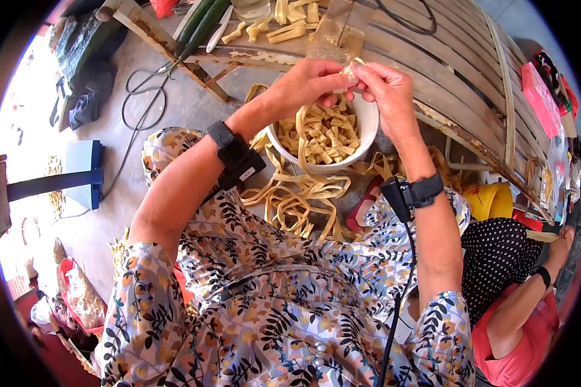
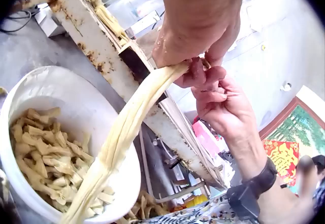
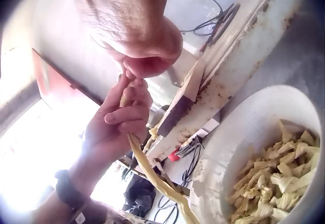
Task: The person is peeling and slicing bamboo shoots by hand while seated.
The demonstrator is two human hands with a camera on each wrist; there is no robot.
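The slatted counter (image 1: 455,80) is at far side. Near it, the white bucket (image 1: 369,126) contains knotted pieces (image 1: 329,134). Above the bucket, the left hand (image 1: 310,80) and right hand (image 1: 391,93) pinch the yellowish strip (image 2: 122,127), their fingers narrow and meeting.

The head view looks steeply down over a floral-patterned, short-sleeved top (image 1: 284,309), taking in from farther off the left hand (image 1: 319,80) and right hand (image 1: 390,93), a round white bucket (image 1: 367,129) and a slatted wooden bench (image 1: 461,84) with a rusty edge. The left wrist view looks from close up past the left hand, large at the top, across to the right hand, with the bucket at lower left; the right wrist view faces the opposite way, past the right hand to the left, with the bucket at lower right. Both wrist views share the two hands, bucket and rusty bench edge with the head view.
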